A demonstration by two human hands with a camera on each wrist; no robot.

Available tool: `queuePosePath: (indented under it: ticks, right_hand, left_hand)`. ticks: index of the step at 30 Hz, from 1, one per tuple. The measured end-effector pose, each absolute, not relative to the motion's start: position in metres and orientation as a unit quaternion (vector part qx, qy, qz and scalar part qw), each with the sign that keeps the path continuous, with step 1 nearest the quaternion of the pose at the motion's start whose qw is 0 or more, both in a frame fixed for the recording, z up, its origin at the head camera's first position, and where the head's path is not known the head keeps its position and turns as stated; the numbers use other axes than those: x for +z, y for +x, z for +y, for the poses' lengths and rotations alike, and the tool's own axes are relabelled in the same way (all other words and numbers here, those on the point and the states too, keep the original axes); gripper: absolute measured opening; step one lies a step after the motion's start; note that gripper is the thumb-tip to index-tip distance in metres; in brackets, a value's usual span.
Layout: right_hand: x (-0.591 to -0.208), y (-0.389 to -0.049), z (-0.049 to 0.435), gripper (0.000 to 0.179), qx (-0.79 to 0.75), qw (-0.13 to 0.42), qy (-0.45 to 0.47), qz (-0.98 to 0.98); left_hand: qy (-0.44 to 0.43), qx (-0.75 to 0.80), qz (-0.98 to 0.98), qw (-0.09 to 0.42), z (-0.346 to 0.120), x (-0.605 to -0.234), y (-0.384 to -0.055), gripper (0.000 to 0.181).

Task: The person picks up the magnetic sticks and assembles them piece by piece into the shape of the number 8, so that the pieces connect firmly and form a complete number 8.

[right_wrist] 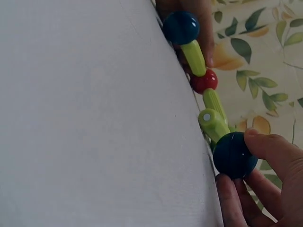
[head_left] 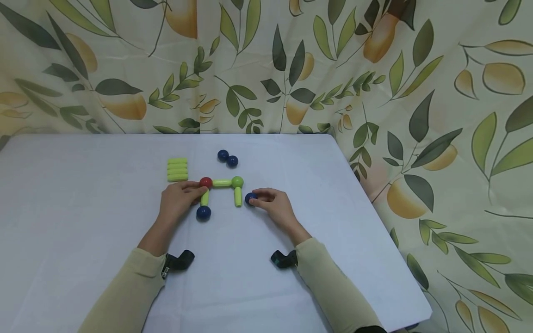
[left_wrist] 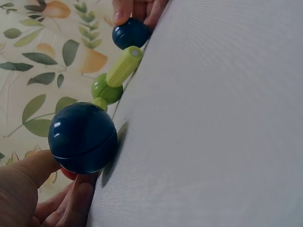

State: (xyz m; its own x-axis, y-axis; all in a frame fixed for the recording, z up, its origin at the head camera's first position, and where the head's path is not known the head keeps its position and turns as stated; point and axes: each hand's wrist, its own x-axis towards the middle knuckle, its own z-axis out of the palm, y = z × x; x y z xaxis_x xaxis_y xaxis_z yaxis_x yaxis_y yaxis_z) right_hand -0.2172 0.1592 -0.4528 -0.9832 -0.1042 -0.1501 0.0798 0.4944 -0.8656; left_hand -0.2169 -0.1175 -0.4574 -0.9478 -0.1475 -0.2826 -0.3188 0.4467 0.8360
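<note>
A small frame of magnetic-looking sticks and balls lies on the table. Its red ball point(head_left: 206, 182) is pinched between the thumb and fingers of my left hand point(head_left: 176, 199). From the red ball one yellow-green stick point(head_left: 222, 183) runs right to a green ball point(head_left: 237, 181); another leads toward me to a blue ball point(left_wrist: 83, 138). A free-ended yellow-green stick point(head_left: 238, 197) points toward me from the green ball, its pale round tip showing in the right wrist view. Just right of that tip, my right hand point(head_left: 276, 206) pinches a second blue ball point(right_wrist: 235, 155) by its sides.
Several yellow-green sticks point(head_left: 177, 169) lie side by side behind my left hand. Two more blue balls point(head_left: 227, 158) sit together farther back. The white-covered table point(head_left: 104, 194) ends at a leaf-patterned curtain point(head_left: 266, 69) behind and to the right.
</note>
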Motion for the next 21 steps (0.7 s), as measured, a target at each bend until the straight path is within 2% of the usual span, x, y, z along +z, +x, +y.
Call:
queuePosePath:
  ticks: [21]
  right_hand:
    - [-0.454,-0.198,0.15,0.036,-0.519,0.112,-0.058,0.845]
  left_hand:
    - [-0.134,0.503,0.85,0.08,-0.117,-0.457,-0.216,0.056]
